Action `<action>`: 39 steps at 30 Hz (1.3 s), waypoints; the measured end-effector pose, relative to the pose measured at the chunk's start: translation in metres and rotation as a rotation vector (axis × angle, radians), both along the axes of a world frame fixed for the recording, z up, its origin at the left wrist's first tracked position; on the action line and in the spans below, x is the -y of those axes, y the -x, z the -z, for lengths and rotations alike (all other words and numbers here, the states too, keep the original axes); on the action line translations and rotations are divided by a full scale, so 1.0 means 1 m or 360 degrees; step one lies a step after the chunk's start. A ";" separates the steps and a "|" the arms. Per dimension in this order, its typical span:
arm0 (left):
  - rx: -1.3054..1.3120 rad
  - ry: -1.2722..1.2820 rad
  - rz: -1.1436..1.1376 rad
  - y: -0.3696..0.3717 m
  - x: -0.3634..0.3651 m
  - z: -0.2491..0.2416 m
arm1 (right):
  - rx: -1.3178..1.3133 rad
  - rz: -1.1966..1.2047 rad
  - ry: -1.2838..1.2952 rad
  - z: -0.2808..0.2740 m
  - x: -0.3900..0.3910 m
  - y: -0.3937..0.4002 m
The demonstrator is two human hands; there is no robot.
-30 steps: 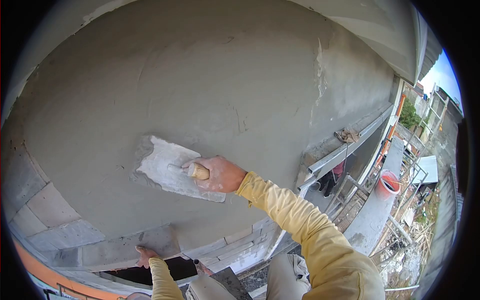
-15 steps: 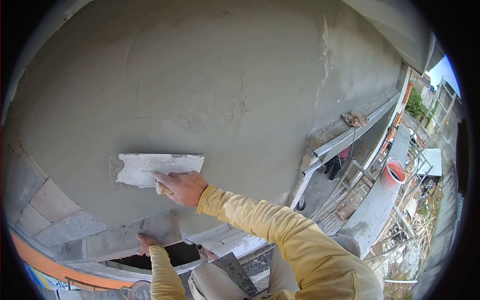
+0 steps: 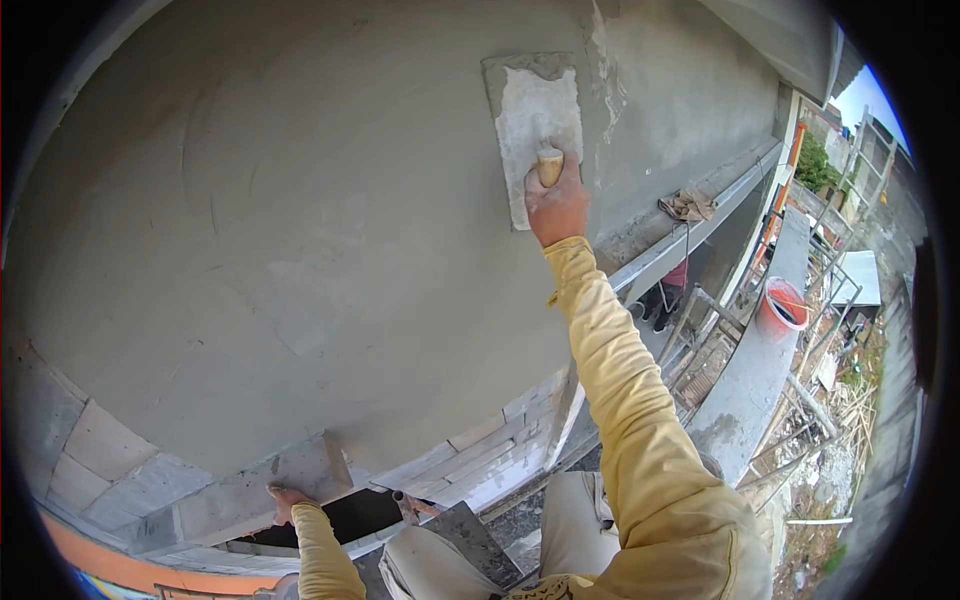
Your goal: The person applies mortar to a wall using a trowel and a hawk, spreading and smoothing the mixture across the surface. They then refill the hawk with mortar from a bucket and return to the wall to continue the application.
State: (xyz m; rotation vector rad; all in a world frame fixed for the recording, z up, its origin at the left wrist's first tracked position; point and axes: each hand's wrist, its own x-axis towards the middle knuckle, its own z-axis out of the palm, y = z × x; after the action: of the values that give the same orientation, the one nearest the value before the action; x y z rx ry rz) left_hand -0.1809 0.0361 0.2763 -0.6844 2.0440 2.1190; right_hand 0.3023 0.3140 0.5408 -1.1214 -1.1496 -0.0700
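My right hand (image 3: 557,205) is closed around the pale handle of a plastering trowel (image 3: 540,110). The rectangular blade stands nearly upright against the grey plastered wall (image 3: 380,220), close to a rough pale streak (image 3: 606,75). Wet-looking mortar clings to the blade's upper and left edges. Low on the left, my left hand (image 3: 288,502) rests against a concrete ledge (image 3: 260,480) above a dark opening. Its fingers show only in part; one stretches along the ledge, and the hand holds no tool.
Bare blocks (image 3: 110,440) border the plaster at lower left. A crumpled cloth (image 3: 688,205) lies on a sill at right. On a scaffold plank (image 3: 745,400) stands a red bucket (image 3: 781,310). Another person (image 3: 668,290) is partly visible below, near debris.
My right hand has swept the trowel up and right across the wall, turning its blade from level to nearly upright. My left hand stays at the ledge.
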 end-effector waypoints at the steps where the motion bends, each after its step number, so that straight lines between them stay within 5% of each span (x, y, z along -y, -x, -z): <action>1: -0.0014 -0.0012 0.0007 0.000 0.000 0.000 | -0.0022 0.0083 -0.0025 -0.002 -0.012 -0.018; 6: 0.0027 0.0155 -0.0029 -0.004 0.000 -0.005 | -0.0072 0.0486 -0.0132 -0.003 -0.053 -0.084; 8: 0.0108 0.0186 -0.0049 0.003 -0.002 -0.003 | -0.0592 -0.0283 -0.0141 0.013 -0.064 -0.090; 10: 0.0177 0.0258 -0.0050 0.004 0.001 0.001 | -0.0904 -0.0847 -0.0199 -0.003 0.011 -0.020; 13: 0.0188 0.0301 -0.0101 0.004 -0.001 -0.001 | -0.0624 -0.1157 -0.0141 0.003 0.057 0.074; 16: 0.0105 0.0241 -0.0107 0.004 0.000 0.001 | 0.0324 -0.0825 -0.0266 0.017 0.069 0.142; 17: 0.0106 0.0210 -0.0087 0.004 0.000 0.000 | 0.0327 -0.0826 -0.0264 0.014 0.071 0.141; 19: 0.0112 0.0183 -0.0063 0.005 -0.002 -0.001 | 0.0608 -0.0813 0.0264 0.010 0.075 0.138; 23: 0.0199 0.0266 -0.0095 0.003 0.000 -0.006 | 0.0052 -0.0365 -0.0098 0.041 0.032 0.077; 29: 0.0220 0.0224 -0.0159 -0.001 -0.003 -0.012 | -0.0158 -0.0917 0.0327 0.057 0.093 0.040; 33: 0.0163 0.0141 -0.0139 -0.002 -0.003 -0.012 | 0.0976 -0.1452 0.0435 0.072 0.125 0.071; 38: 0.0179 0.0188 -0.0139 -0.004 -0.005 -0.020 | 0.2445 -0.1254 0.0506 0.146 0.084 0.100; 39: 0.0172 0.0157 -0.0133 -0.004 -0.003 -0.019 | 0.2441 -0.1241 0.0494 0.148 0.078 0.102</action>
State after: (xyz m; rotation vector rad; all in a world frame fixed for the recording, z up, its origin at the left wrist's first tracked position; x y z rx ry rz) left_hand -0.1765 0.0395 0.2948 -0.8934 2.1081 1.9861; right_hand 0.2007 0.2364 0.3926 -0.6721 -2.9802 -0.1546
